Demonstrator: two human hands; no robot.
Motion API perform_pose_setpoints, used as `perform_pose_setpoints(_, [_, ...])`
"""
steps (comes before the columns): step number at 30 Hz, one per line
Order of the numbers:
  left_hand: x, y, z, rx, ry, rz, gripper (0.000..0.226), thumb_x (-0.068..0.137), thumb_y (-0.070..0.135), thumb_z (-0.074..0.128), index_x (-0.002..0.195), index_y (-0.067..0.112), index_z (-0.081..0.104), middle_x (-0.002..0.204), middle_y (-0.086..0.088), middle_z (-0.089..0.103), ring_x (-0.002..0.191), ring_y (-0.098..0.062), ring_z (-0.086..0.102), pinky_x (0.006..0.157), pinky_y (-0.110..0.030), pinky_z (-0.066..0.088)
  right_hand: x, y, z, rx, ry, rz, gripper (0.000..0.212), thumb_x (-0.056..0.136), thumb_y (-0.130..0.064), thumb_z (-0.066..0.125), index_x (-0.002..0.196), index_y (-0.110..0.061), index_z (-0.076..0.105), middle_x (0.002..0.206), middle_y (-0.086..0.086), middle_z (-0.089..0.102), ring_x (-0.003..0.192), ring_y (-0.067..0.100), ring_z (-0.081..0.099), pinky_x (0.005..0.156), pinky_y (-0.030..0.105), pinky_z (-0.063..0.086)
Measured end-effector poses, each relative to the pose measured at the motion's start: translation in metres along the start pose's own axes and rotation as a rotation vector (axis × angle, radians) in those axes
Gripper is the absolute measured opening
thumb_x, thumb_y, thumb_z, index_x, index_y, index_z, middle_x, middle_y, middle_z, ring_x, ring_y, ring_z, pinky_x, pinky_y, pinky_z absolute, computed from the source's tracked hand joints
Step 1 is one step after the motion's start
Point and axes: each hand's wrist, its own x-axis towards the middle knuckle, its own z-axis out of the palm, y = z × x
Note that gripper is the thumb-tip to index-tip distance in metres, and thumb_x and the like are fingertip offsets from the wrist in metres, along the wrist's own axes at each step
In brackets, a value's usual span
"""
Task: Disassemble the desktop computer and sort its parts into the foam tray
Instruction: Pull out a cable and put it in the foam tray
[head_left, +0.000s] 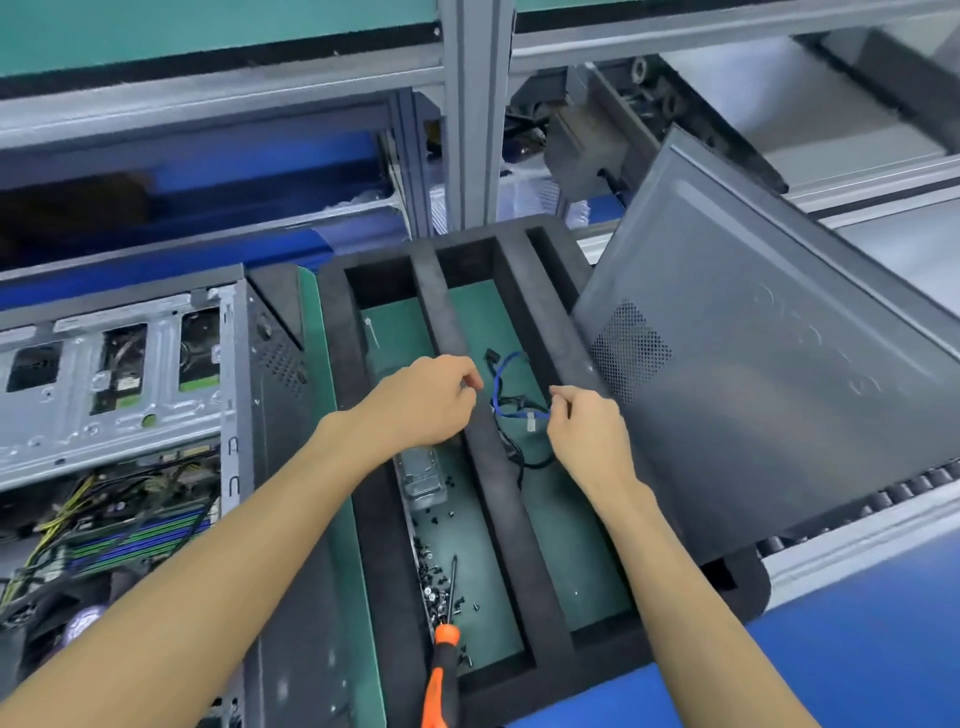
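Both bare hands are held over the black foam tray (519, 525) with long green-floored compartments, which lies on the blue work surface (857, 649) just right of the opened grey metal desktop computer case (119, 395); the case lies on its side, and its drive cage and bundled wires are exposed. The left hand (423, 402) is seen above the tray's left compartment with its fingers curled inward and thumb and forefinger brought together at the tips; whether anything is pinched there cannot be told. The right hand (584, 428) is held above the middle compartment, its fingers curled; a thin blue cable (501, 382) is pinched between its thumb and forefinger, and the cable's loop is seen over the compartment floor beside tangled black cables (530, 460). In the left compartment a silver metal part (421, 480) is partly hidden under the left wrist; small black screws (441, 587) are scattered below it, and a screwdriver with an orange and black handle (441, 670) is laid across the tray's near edge, its shaft pointing into that compartment; a small white cable tie (371, 330) lies at the far end. A dark grey perforated metal side panel (769, 374) is leaned tilted against the tray's right side.
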Motion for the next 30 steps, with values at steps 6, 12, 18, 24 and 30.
perform_pose_setpoints(6, [-0.016,-0.016,-0.017,-0.134,0.104,0.059,0.039,0.097,0.009,0.032,0.11,0.028,0.064,0.094,0.014,0.067,0.089,-0.012,0.067,0.078,-0.033,0.054,-0.008,-0.026,-0.01,0.165,0.139,-0.05,0.036,0.105,-0.02,0.04,0.127,-0.019,0.068,0.085,-0.01,0.07,0.079,0.017,0.067,0.082,0.035,0.051])
perform_pose_setpoints(12, [-0.063,-0.043,-0.044,-0.335,0.305,0.185,0.048,0.087,-0.008,0.031,0.099,0.024,0.065,0.091,0.005,0.07,0.081,-0.007,0.066,0.064,-0.01,0.045,-0.041,-0.091,-0.008,0.413,0.126,-0.219,0.038,0.105,-0.028,0.041,0.134,-0.022,0.065,0.115,-0.013,0.07,0.085,0.0,0.061,0.087,0.022,0.048])
perform_pose_setpoints(18, [-0.138,-0.079,-0.069,-0.424,0.483,0.293,0.044,0.08,-0.014,0.034,0.084,0.012,0.07,0.079,0.0,0.072,0.076,-0.007,0.066,0.072,-0.016,0.051,-0.09,-0.164,0.024,0.547,-0.064,-0.341,0.036,0.107,-0.026,0.046,0.14,-0.023,0.059,0.126,-0.008,0.067,0.108,-0.009,0.058,0.085,-0.004,0.036])
perform_pose_setpoints(24, [-0.2,-0.128,-0.065,-0.493,0.339,0.153,0.033,0.078,-0.013,0.038,0.066,0.007,0.06,0.058,-0.005,0.067,0.057,-0.019,0.065,0.063,-0.034,0.057,-0.14,-0.198,0.078,0.407,-0.282,-0.457,0.049,0.109,-0.023,0.041,0.157,-0.019,0.033,0.163,-0.002,0.03,0.146,0.009,0.032,0.114,0.012,0.023])
perform_pose_setpoints(30, [-0.222,-0.141,-0.003,-0.068,-0.27,0.114,0.019,0.095,0.019,0.05,0.096,0.015,0.069,0.086,-0.001,0.071,0.08,-0.017,0.067,0.076,-0.032,0.056,-0.152,-0.192,0.096,0.305,-0.24,-0.513,0.053,0.108,-0.011,0.038,0.159,-0.019,0.025,0.166,-0.001,0.012,0.122,-0.025,0.02,0.082,-0.014,0.015])
